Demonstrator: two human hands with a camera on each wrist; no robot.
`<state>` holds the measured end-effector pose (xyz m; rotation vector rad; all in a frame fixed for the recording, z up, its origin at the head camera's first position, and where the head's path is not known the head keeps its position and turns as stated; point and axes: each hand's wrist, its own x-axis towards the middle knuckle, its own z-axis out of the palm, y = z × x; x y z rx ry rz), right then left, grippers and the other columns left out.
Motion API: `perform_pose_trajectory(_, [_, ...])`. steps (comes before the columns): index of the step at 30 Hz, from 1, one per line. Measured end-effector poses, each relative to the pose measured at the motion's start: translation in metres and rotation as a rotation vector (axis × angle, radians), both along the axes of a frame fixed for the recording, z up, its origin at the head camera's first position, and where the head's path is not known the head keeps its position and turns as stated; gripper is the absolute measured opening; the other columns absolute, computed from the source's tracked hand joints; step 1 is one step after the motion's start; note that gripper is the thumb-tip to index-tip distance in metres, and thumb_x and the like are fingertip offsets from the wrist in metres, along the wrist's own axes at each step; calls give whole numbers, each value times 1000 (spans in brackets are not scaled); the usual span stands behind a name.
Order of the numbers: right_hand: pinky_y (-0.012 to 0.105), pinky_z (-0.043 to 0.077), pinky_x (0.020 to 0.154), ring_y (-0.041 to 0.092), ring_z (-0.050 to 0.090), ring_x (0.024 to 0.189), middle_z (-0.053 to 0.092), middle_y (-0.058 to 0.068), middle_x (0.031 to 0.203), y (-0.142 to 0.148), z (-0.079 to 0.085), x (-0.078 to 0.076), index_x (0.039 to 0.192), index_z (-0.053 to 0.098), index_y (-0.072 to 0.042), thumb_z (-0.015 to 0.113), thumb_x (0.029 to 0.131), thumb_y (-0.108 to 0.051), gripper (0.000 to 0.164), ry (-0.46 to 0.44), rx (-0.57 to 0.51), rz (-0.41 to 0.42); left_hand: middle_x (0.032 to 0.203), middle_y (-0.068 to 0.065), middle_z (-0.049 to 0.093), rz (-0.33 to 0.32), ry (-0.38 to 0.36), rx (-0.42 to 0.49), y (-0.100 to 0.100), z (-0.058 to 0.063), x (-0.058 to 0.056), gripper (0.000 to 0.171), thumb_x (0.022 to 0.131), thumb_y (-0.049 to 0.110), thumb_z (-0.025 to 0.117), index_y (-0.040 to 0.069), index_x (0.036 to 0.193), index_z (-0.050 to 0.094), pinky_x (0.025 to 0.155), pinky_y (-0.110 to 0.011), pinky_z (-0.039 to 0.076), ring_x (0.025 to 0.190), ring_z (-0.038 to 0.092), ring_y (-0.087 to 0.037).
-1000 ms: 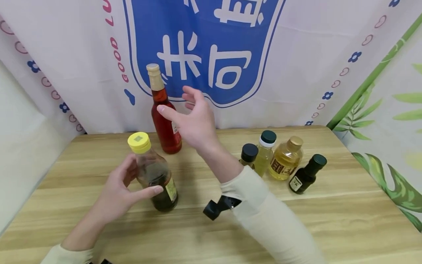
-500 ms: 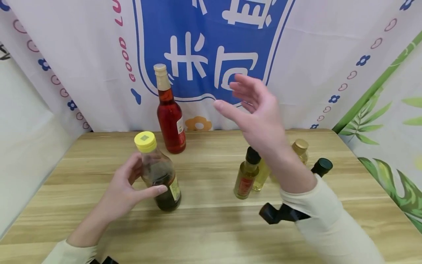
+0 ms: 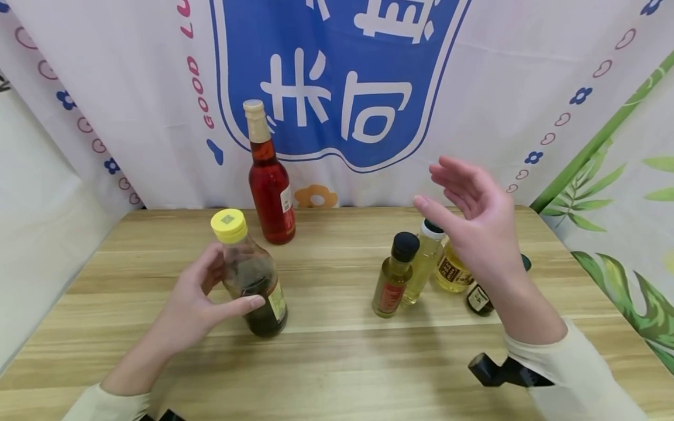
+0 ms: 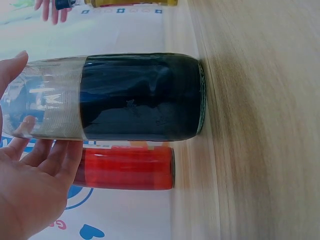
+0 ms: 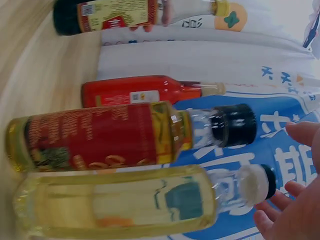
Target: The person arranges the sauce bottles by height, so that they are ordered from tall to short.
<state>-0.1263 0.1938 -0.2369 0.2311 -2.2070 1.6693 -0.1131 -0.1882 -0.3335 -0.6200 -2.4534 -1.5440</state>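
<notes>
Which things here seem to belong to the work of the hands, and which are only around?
Likely in the job:
yellow-capped bottle, held by the left hand
black-capped bottle, pale bottle, golden bottle and small dark bottle, near the right hand
red bottle, perhaps, though untouched

Only around:
printed curtain
table

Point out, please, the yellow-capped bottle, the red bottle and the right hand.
Yellow-capped bottle [image 3: 251,270], head view: upper body.
Red bottle [image 3: 267,186], head view: body, left of its label.
Right hand [image 3: 483,225], head view: near the thumb's base.
</notes>
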Motion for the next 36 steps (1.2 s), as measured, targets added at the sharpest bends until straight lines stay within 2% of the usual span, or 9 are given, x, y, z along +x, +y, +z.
perform_pose_trajectory(3, [16, 45, 116, 18, 58, 140, 63, 9, 148, 8, -16, 3, 151, 55, -12, 83, 93, -13, 64, 5, -28, 25, 119, 6, 69, -2, 2, 5, 0, 0, 0, 64, 80, -2, 90, 6, 134, 57, 97, -11, 53, 109, 66, -5])
perform_pose_trajectory(8, [14, 46, 114, 13, 62, 135, 65, 9, 144, 17, -42, 8, 149, 56, -10, 80, 93, -4, 61, 18, -77, 67, 120, 6, 69, -5, 3, 7, -1, 0, 0, 64, 80, -2, 89, 7, 134, 57, 97, -11, 53, 109, 66, -5])
perform_pose_trajectory(16, [17, 56, 102, 12, 69, 117, 71, 1, 128, 20, -76, 13, 142, 60, 0, 77, 92, 6, 53, 25, -165, 12, 124, 5, 69, -13, -6, 6, -2, 0, 1, 63, 82, 0, 88, 9, 136, 57, 97, -13, 54, 111, 66, -7])
perform_pose_trajectory(24, [14, 54, 103, 10, 67, 120, 71, -5, 126, 22, -96, 10, 137, 63, -5, 77, 91, 8, 50, 0, -115, 31, 125, 4, 69, -5, -23, -16, -2, 2, 0, 61, 84, 4, 88, 10, 136, 56, 97, -13, 54, 113, 65, -7])
perform_pose_trajectory(30, [14, 56, 100, 8, 68, 116, 71, -6, 124, 26, -102, 8, 136, 63, -4, 77, 90, 9, 50, 10, -80, 37, 124, 3, 69, -10, -34, -14, -1, 4, 0, 61, 85, 5, 88, 10, 136, 55, 97, -14, 54, 113, 65, -8])
perform_pose_trajectory(36, [15, 57, 98, 8, 69, 114, 72, -5, 123, 25, -106, 8, 134, 65, -6, 77, 89, 10, 49, 7, -89, 55, 125, 3, 69, -1, -46, -26, -2, 4, 1, 60, 85, 6, 88, 11, 135, 55, 98, -13, 53, 114, 65, -7])
